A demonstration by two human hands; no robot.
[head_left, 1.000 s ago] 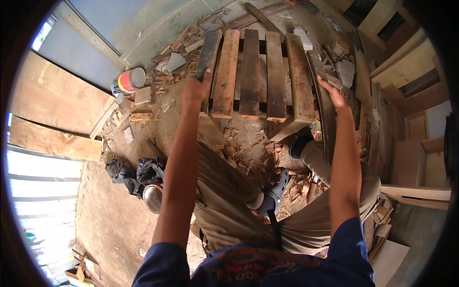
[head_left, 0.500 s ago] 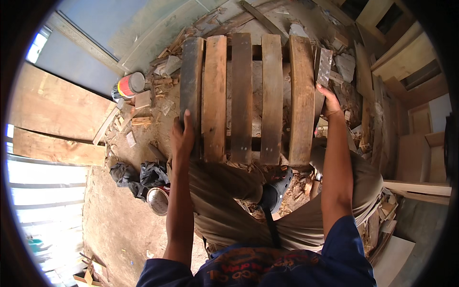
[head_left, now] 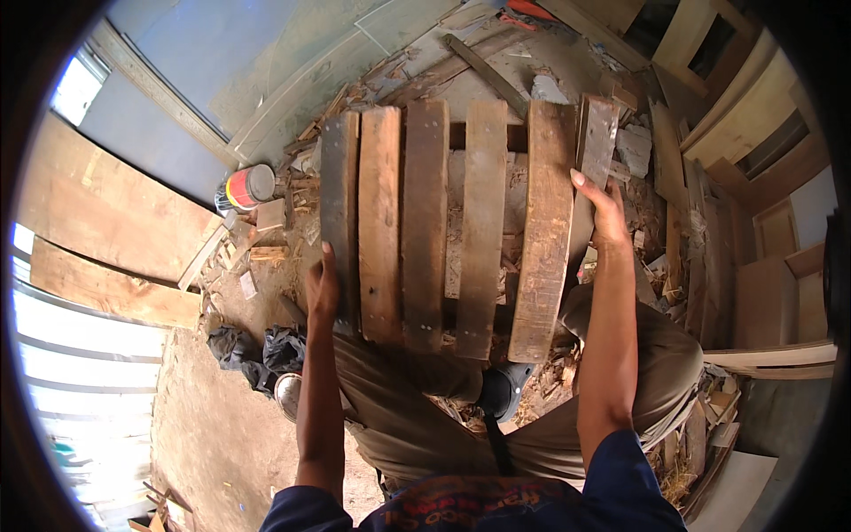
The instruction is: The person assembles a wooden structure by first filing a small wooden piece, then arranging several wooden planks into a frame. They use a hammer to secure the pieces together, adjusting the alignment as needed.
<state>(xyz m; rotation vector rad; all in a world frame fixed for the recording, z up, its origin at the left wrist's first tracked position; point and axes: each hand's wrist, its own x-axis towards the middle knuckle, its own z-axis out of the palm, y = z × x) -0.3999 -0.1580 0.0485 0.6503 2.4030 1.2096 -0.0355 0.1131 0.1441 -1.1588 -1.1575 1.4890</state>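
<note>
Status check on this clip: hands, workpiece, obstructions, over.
Left hand on left edge, right hand on right side. Slatted wooden frame held between them. Wood scraps on the floor nearby.

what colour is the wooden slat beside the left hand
Dark grey, nearly black; the slat shows best in the head view.

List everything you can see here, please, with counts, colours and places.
slatted wooden frame: one, brown, between the hands
tins: two, one red-banded, one whitish, left
crumpled material: count unclear, black, left floor
wood scraps: many, brown, around frame
wooden boards: two, tan, far left
wall panels: several, grey-blue, upper left
wooden panels: several, pale, right
unclear object: one, orange-red, top edge
shoe: one, dark grey, below frame
trousers: one pair, brown, lower middle
shirt: one, navy, bottom
left hand: one, bare, frame's left edge
right hand: one, bare, frame's right edge
</note>
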